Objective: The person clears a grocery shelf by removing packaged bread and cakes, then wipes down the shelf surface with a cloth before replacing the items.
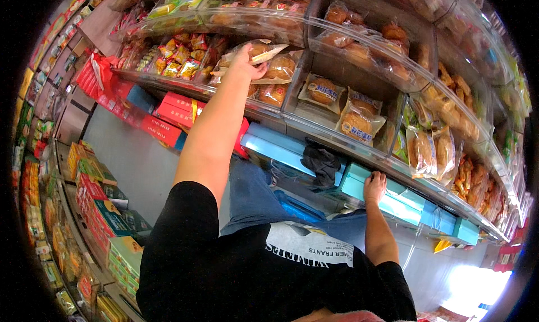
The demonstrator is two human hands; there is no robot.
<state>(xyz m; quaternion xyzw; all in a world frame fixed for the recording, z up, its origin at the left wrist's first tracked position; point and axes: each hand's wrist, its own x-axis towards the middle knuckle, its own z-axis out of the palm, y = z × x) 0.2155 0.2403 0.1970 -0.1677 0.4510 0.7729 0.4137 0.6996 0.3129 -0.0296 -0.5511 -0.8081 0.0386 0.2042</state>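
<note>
My left hand (248, 65) is shut on a clear-wrapped bread roll (263, 55), tilted above the lower tier of a bakery display shelf. Beneath it, other wrapped rolls (280, 67) lie in the same compartment. Wrapped candies or snacks (181, 55) fill the compartment on its left. My right hand (374, 187) touches a teal box (353, 181) below the shelf's front edge, fingers curled; whether it grips anything is hidden. In the compartment between my hands lie several wrapped round cakes (323, 90), their packets bearing writing.
Clear plastic guards (370, 38) front the shelf tiers. Red boxes (181, 109) and blue boxes (273, 145) line the space underneath, with a black cloth or bag (320, 162) over the blue ones. Boxed goods (101, 208) stand on a shelf at left. Bare floor (122, 145) shows between.
</note>
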